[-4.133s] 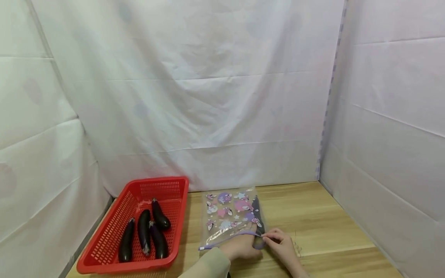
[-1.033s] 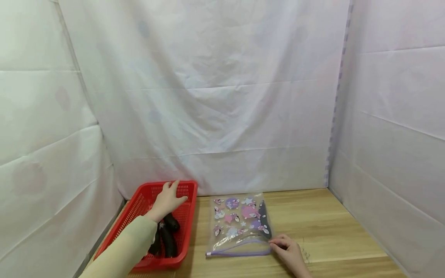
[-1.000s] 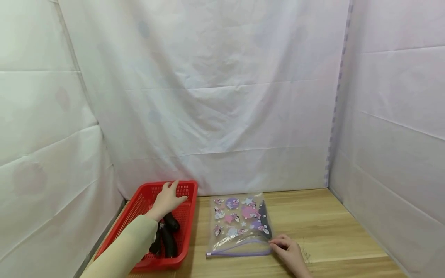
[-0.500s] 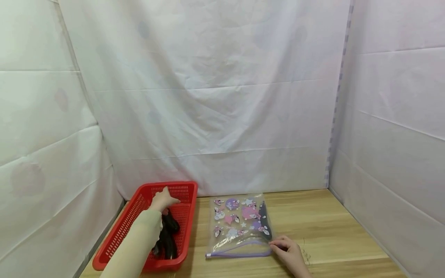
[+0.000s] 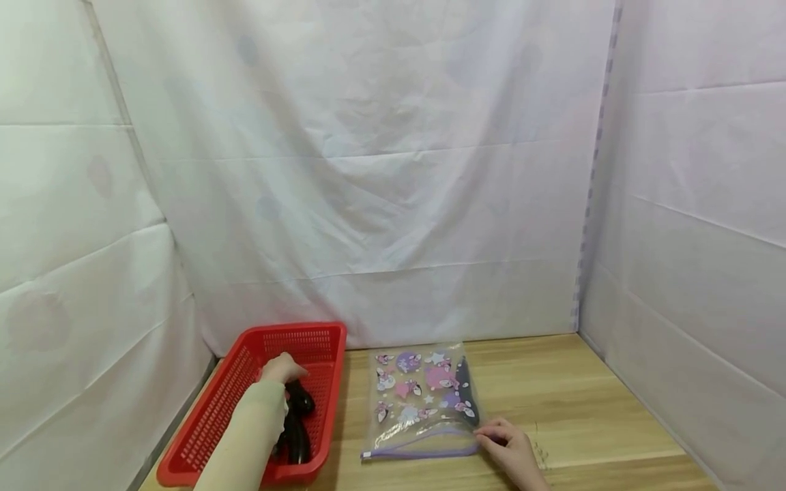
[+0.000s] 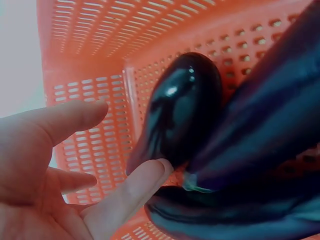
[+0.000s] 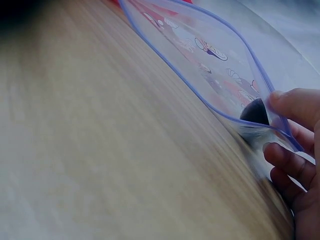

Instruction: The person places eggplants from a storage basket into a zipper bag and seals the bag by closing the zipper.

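Observation:
Inside the red basket [image 5: 336,402], my left hand [image 5: 282,368] reaches down among several dark purple eggplants [image 5: 299,440]. The left wrist view shows its fingers spread apart, one fingertip overlapping the narrow end of a short, glossy eggplant [image 6: 185,110]. Two longer eggplants lie beside that one. My right hand [image 5: 511,447] pinches the right corner of the mouth of a clear zip bag [image 5: 396,406] printed with cartoon figures. The bag's purple-edged mouth gapes toward me. One eggplant [image 5: 464,392] lies inside along the bag's right side, its end [image 7: 256,112] visible through the opening.
The bag and basket rest on a wood-grain table [image 5: 552,389], basket at the left, bag to its right. A white slider [image 5: 366,455] sits at the left end of the bag's mouth. White cloth [image 5: 393,204] hangs behind and on both sides.
My left hand has left the bag's mouth, moved left over the basket, and sunk lower among the eggplants. My right hand keeps its pinch on the bag's corner.

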Demonstrator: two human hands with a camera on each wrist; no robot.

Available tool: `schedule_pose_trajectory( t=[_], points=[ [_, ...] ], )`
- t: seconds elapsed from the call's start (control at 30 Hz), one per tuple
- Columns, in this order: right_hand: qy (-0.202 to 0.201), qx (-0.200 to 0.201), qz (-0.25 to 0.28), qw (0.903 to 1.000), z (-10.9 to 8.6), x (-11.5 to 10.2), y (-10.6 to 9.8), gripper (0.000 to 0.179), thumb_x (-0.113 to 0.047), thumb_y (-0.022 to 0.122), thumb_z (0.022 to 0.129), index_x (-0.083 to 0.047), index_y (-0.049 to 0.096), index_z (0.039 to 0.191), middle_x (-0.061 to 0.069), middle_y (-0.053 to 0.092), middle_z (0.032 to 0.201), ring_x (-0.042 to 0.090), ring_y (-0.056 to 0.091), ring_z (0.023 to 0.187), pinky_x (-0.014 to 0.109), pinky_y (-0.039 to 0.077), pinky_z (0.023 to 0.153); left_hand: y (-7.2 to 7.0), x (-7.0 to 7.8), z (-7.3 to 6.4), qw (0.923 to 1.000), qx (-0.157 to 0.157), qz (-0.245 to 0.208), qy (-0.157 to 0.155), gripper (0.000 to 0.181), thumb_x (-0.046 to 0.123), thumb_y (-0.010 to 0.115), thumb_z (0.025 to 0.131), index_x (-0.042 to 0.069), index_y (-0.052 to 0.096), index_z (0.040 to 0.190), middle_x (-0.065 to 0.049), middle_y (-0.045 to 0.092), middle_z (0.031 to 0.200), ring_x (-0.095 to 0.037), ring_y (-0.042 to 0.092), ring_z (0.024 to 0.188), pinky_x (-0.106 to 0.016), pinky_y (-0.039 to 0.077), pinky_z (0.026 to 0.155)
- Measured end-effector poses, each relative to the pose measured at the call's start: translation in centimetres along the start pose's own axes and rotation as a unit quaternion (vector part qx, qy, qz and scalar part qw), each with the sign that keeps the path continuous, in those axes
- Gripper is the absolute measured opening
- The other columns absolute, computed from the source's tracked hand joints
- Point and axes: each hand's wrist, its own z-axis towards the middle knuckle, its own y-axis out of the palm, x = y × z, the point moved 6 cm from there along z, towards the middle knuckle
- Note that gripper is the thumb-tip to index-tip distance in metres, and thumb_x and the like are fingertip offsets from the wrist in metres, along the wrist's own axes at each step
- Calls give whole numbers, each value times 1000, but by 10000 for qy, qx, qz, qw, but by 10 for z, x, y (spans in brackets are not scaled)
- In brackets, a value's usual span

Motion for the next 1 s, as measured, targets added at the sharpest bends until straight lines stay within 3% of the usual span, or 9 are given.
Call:
schedule_pose_trajectory(
  t=[0.23, 0.37, 0.53, 0.67, 0.77, 0.9, 1.0],
  points=[
    [448, -80, -26, 9990, 1, -29, -2, 9, 3, 75, 78, -6, 76, 81, 2, 66, 81, 9, 60, 78, 21, 47, 71, 0, -7, 4, 9997, 42, 219, 61, 38, 22, 69, 82, -9, 53, 97, -23, 56, 88, -27, 59, 49, -36, 51, 49],
    [471, -36, -77, 9989, 3, -13, 1, 11, 4, 75, 78, -7, 76, 80, 1, 66, 82, 10, 60, 79, 22, 47, 71, 2, -8, 1, 10000, -42, 85, 21, 35, 19, 69, 82, -9, 54, 96, -21, 55, 86, -26, 59, 50, -35, 52, 49],
    [456, 57, -44, 9989, 2, 10, 2, 12, -1, 78, 78, -13, 77, 80, -3, 66, 83, 9, 60, 80, 21, 47, 72, 6, -3, -3, 9995, -133, 175, 246, 23, 17, 71, 79, -1, 58, 80, -14, 55, 77, -25, 54, 61, -36, 46, 58],
    [283, 89, 50, 9995, 0, 13, 1, 11, -3, 79, 77, -14, 77, 79, -4, 66, 82, 9, 60, 79, 21, 47, 71, 11, -4, -4, 9995, -152, 84, 262, 33, 18, 73, 77, -6, 56, 92, -15, 54, 81, -28, 52, 72, -40, 47, 66],
    [242, 78, 17, 9997, 0, 13, 1, 11, -4, 79, 77, -15, 77, 79, -4, 66, 82, 9, 60, 79, 21, 47, 70, 15, -7, -3, 9997, -185, -73, 158, 52, 17, 74, 77, -13, 50, 111, -19, 55, 90, -31, 54, 78, -44, 49, 71],
    [249, -17, -40, 9997, 0, 13, 1, 9, -5, 78, 78, -14, 77, 80, -3, 66, 82, 9, 60, 79, 22, 48, 70, 18, -9, 0, 9996, -243, 53, 141, 75, 19, 73, 77, -18, 37, 131, -26, 56, 100, -32, 56, 82, -46, 50, 76],
    [256, -101, -22, 9996, 1, 12, 2, 7, -6, 77, 80, -13, 77, 81, -1, 66, 83, 9, 60, 79, 22, 48, 71, 21, -11, 3, 9991, -356, 237, 70, 88, 22, 72, 79, -23, 25, 138, -32, 55, 110, -32, 56, 84, -45, 49, 78]
  ],
)
